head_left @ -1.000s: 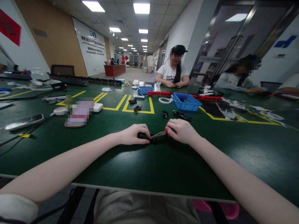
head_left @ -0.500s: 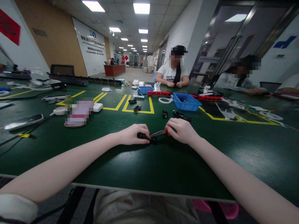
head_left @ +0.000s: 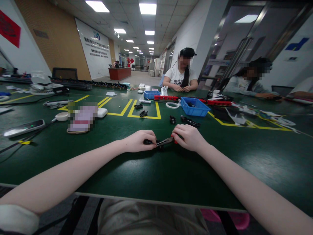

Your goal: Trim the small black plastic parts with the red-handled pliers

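My left hand (head_left: 139, 141) is closed around a small black plastic part (head_left: 148, 142) and presses it onto the green table (head_left: 156, 173). My right hand (head_left: 189, 137) grips the red handles of needle-nose pliers (head_left: 165, 141). The metal jaws of the pliers point left and meet the black part between my hands. Most of the part is hidden under my left fingers.
Several loose black parts (head_left: 189, 122) lie just beyond my hands, near a blue bin (head_left: 195, 106) and a white ring (head_left: 172, 105). A second blue bin (head_left: 151, 94) stands further back. A phone (head_left: 81, 121) and a white power strip (head_left: 23, 128) lie to the left. Two people sit across the table.
My hands stay almost in place. The pliers' jaws have tilted a little upward against the black part.
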Available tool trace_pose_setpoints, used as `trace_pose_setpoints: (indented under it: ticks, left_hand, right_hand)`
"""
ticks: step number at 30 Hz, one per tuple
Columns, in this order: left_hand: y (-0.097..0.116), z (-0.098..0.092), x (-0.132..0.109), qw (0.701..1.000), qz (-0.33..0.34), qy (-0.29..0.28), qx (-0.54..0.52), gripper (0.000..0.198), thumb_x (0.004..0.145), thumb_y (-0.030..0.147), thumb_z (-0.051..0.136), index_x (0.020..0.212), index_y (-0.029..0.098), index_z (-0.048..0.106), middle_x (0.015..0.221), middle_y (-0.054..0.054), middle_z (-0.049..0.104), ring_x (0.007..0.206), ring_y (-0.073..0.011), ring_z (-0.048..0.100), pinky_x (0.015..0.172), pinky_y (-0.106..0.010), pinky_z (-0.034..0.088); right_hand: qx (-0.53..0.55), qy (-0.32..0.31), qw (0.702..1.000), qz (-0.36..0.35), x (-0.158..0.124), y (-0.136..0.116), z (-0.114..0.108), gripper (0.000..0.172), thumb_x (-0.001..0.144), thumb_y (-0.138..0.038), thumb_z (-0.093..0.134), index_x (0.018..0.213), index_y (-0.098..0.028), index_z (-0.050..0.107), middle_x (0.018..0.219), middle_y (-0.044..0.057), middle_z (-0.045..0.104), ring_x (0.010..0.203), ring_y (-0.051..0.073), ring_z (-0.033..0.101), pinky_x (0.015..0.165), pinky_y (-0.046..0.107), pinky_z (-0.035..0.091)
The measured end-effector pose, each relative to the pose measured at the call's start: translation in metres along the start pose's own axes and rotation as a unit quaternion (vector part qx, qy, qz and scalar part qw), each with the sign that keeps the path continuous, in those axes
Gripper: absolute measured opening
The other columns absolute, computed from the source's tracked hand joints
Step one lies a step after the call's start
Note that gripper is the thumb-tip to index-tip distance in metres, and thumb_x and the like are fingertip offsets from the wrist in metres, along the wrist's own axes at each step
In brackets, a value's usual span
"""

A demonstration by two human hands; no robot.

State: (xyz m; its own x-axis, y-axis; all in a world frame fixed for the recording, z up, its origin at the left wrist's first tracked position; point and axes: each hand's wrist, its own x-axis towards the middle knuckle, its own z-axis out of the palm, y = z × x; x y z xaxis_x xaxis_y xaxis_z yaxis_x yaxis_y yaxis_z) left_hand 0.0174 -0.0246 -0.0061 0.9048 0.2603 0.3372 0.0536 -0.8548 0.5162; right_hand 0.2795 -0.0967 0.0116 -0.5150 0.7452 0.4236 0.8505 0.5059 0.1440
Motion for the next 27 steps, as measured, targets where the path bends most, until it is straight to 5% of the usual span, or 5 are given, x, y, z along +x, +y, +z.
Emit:
trace_pose_setpoints:
  ticks: [27]
  left_hand:
    - [-0.0048, -0.002, -0.0005, 1.0, -0.002, -0.001, -0.01, 0.019, 0.083, 0.031, 0.07, 0.095, 0.017, 0.07, 0.101, -0.006, 0.066, 0.092, -0.0176, 0.065, 0.084, -0.029, 0.049]
  right_hand:
    - [-0.005, -0.013, 1.0, -0.002, 0.0017, -0.001, 0.0021, 0.033, 0.096, -0.03, 0.038, 0.079, -0.017, 0.062, 0.078, 0.007, 0.062, 0.069, 0.016, 0.053, 0.065, 0.03, 0.035]
